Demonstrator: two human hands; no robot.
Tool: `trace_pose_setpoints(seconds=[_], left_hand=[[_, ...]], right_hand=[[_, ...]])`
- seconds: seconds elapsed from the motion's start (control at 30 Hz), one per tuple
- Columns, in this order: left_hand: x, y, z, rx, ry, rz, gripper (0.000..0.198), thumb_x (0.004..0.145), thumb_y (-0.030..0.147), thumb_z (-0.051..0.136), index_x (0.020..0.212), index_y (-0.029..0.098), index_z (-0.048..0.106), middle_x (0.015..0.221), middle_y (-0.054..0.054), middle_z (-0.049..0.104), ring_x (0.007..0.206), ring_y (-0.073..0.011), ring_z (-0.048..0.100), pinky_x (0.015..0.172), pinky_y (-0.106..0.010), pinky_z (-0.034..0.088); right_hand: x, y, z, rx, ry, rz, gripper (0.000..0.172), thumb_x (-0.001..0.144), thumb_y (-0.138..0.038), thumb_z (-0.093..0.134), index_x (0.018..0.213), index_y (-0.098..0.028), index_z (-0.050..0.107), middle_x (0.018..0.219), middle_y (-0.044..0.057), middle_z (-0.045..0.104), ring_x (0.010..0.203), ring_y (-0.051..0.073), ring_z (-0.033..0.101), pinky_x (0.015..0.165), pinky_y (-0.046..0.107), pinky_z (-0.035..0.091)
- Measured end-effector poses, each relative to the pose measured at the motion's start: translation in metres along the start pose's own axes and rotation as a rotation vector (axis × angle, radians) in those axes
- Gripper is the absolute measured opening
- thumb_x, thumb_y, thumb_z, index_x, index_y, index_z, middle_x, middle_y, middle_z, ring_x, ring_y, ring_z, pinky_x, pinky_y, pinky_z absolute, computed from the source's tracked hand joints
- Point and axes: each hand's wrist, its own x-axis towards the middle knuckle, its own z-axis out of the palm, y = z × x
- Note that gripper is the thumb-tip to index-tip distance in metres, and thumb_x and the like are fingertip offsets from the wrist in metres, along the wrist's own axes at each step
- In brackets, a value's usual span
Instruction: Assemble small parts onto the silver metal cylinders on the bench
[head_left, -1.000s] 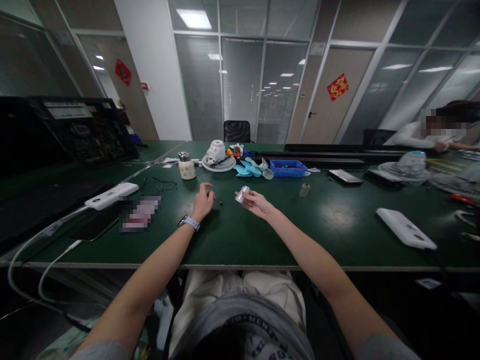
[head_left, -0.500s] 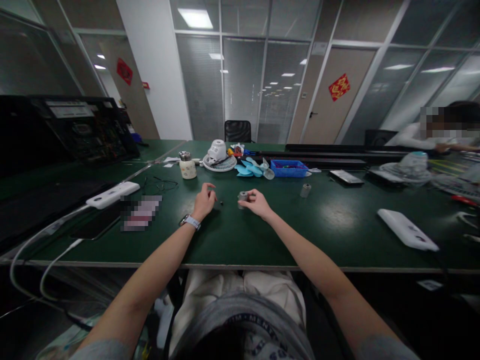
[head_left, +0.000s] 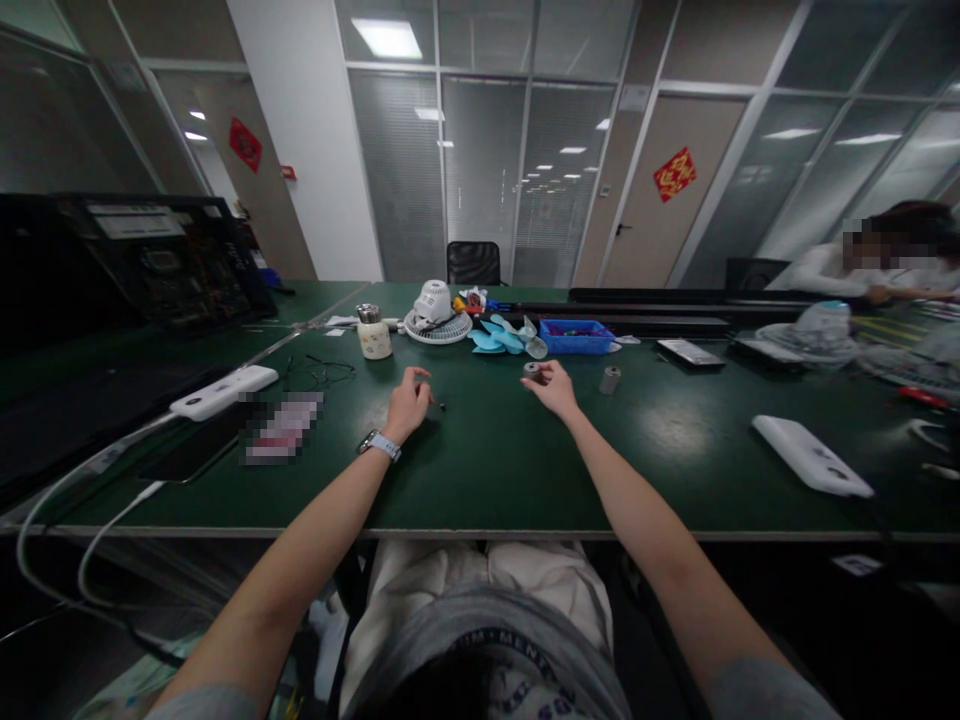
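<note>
My right hand [head_left: 553,388] is closed around a small grey metal cylinder [head_left: 532,371], thumb and fingers on its sides. The cylinder stands upright with a dark spot on its top. To the right of that hand, a similar second grey metal cylinder [head_left: 610,380] rests upright on the table. My left hand [head_left: 409,403], with a watch on its wrist, is over the table with its fingers loosely bent and apart, and I see nothing in it. Just right of its fingertips lies a tiny dark part [head_left: 442,407], too small to make out.
On the green table [head_left: 480,480], a patterned bottle [head_left: 376,335], white fan parts [head_left: 435,315], blue fan blades [head_left: 501,337] and a blue tray [head_left: 576,338] stand at the back. White devices [head_left: 814,455] and a phone [head_left: 195,455] lie at the sides. Another person [head_left: 862,265] sits far right.
My right hand has moved the grey metal cylinder to the right and farther back, closer to the second cylinder. The left hand has stayed in place.
</note>
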Motion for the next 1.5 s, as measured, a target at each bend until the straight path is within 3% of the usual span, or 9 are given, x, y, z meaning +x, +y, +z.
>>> trace_pose_setpoints(seconds=[0.17,0.37,0.87,1.03,1.13,1.2,1.33,1.43,1.5], left_hand=[[-0.001,0.002,0.0,0.008,-0.017,-0.005,0.029,0.082,0.021,0.04,0.109,0.02,0.049,0.062,0.003,0.061,0.054,-0.0152,0.058,0.06,-0.025,0.04],[0.0,0.001,0.0,0.002,-0.008,0.007,0.028,0.082,0.021,0.04,0.108,0.02,0.049,0.061,0.002,0.061,0.054,-0.0153,0.058,0.059,-0.025,0.04],[-0.001,0.001,0.0,0.007,-0.029,0.012,0.027,0.081,0.02,0.04,0.106,0.02,0.052,0.06,0.003,0.061,0.055,-0.0152,0.058,0.059,-0.025,0.041],[-0.001,0.002,-0.001,0.02,-0.036,0.02,0.027,0.082,0.021,0.04,0.105,0.02,0.054,0.061,0.002,0.061,0.057,-0.0161,0.058,0.059,-0.025,0.039],[0.0,0.004,-0.002,0.045,-0.009,-0.003,0.027,0.083,0.021,0.039,0.104,0.02,0.055,0.061,0.001,0.062,0.057,-0.0167,0.058,0.059,-0.025,0.038],[0.0,0.004,-0.002,0.061,0.015,-0.03,0.027,0.083,0.021,0.038,0.102,0.021,0.057,0.061,0.001,0.062,0.057,-0.0169,0.056,0.059,-0.025,0.037],[0.001,0.0,-0.003,0.087,0.045,-0.052,0.027,0.084,0.022,0.035,0.087,0.022,0.061,0.057,0.001,0.058,0.056,-0.0168,0.054,0.057,-0.025,0.034],[0.002,-0.004,-0.003,0.147,0.029,-0.018,0.028,0.082,0.021,0.034,0.072,0.021,0.06,0.059,-0.001,0.057,0.059,-0.0163,0.053,0.057,-0.025,0.033],[0.003,-0.007,-0.004,0.202,0.003,0.006,0.028,0.079,0.018,0.035,0.066,0.02,0.059,0.061,-0.002,0.058,0.061,-0.0161,0.052,0.059,-0.026,0.033]], right_hand=[[0.02,0.051,-0.053,-0.186,0.304,0.111,0.037,0.061,-0.03,0.074,0.089,-0.021,0.05,0.098,0.013,0.07,0.092,0.024,0.066,0.087,0.04,0.049],[0.03,0.085,-0.071,-0.079,0.372,0.153,0.04,0.06,-0.028,0.073,0.089,-0.018,0.048,0.099,0.017,0.068,0.09,0.022,0.067,0.084,0.034,0.05],[0.032,0.103,-0.112,-0.284,0.565,0.193,0.042,0.062,-0.03,0.071,0.096,-0.018,0.048,0.099,0.014,0.066,0.089,0.024,0.064,0.087,0.04,0.046],[0.021,0.081,-0.11,-0.379,0.59,0.218,0.059,0.062,-0.034,0.073,0.111,-0.019,0.044,0.104,0.013,0.064,0.1,0.028,0.058,0.094,0.047,0.038],[0.012,0.045,-0.095,-0.501,0.735,0.11,0.062,0.067,-0.037,0.07,0.119,-0.019,0.042,0.114,0.016,0.058,0.114,0.032,0.047,0.1,0.051,0.028],[0.005,0.017,-0.072,-0.522,0.691,-0.008,0.053,0.076,-0.041,0.061,0.12,-0.018,0.044,0.115,0.015,0.055,0.115,0.031,0.043,0.1,0.049,0.027],[-0.014,-0.022,0.009,-0.374,0.063,-0.11,0.045,0.086,-0.055,0.044,0.11,-0.02,0.06,0.086,0.005,0.061,0.082,0.021,0.055,0.079,0.035,0.042],[-0.029,-0.034,0.077,-0.345,-0.302,-0.151,0.048,0.075,-0.06,0.06,0.106,-0.025,0.068,0.068,-0.001,0.061,0.063,0.014,0.054,0.064,0.026,0.041],[-0.036,-0.04,0.109,-0.386,-0.432,-0.154,0.053,0.07,-0.06,0.066,0.109,-0.025,0.068,0.07,-0.001,0.064,0.065,0.014,0.056,0.064,0.025,0.041]])
